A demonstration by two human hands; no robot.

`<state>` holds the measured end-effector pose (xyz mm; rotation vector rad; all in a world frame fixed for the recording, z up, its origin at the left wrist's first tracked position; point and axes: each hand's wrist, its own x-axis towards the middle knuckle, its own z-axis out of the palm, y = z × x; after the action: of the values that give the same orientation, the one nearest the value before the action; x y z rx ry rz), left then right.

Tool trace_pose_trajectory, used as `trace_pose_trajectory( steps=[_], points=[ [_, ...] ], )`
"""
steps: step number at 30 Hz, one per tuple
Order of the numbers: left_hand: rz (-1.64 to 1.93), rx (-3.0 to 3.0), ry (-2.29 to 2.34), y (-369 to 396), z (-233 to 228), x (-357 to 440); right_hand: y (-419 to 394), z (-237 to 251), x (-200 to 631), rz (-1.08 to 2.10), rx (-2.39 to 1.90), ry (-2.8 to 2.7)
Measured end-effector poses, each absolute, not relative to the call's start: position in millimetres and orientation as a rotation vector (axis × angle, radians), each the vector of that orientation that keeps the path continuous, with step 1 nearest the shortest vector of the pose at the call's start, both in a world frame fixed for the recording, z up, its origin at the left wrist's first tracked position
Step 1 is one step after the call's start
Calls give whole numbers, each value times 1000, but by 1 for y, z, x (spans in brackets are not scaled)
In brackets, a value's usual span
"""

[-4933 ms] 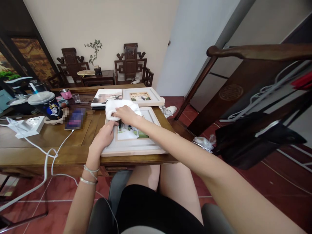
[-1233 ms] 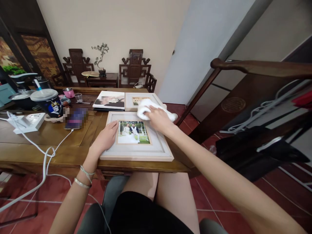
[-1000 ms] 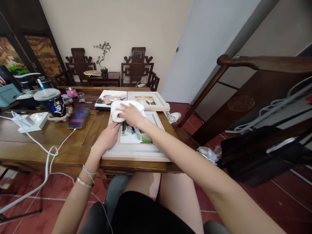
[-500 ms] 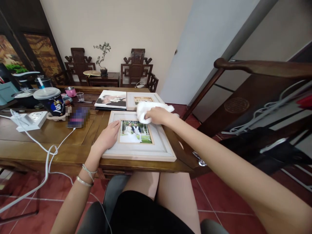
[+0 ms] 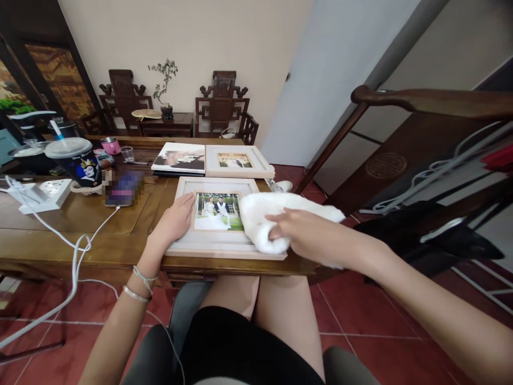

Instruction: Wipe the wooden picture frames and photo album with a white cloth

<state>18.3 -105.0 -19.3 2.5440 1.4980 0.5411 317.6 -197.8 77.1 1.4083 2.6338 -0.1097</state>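
right fingers curled into a white cloth, left fingers fairly straight, laid on the photo frame

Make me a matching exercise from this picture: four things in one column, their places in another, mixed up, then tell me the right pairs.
Things:
1. Left hand
2. White cloth
3. Potted plant
4. Power strip

Places:
A. On the small table between two chairs
B. On the big table, with a white plug in it
C. Resting on the left side of the nearest picture frame
D. In the right hand

Right pairs: 1-C, 2-D, 3-A, 4-B.
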Motion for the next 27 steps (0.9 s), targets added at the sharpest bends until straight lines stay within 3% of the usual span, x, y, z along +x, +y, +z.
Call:
trace_pose_trajectory(
  steps=[6, 12, 16, 20, 27],
  points=[
    [529, 2593, 1440, -105, -18, 16, -223, 82, 309, -246, 1495, 2547],
    [559, 2605, 1424, -105, -17, 15, -134, 55, 280, 255, 1700, 2544],
    [574, 2580, 1458, -106, -17, 17, -94, 38, 271, 259, 1622, 2567],
    [578, 2555, 1499, -106, -18, 19, -119, 42, 269, 175, 1555, 2545],
    [573, 2557, 1509, -106, -20, 20, -207, 92, 271, -173, 1322, 2525]
  ],
)
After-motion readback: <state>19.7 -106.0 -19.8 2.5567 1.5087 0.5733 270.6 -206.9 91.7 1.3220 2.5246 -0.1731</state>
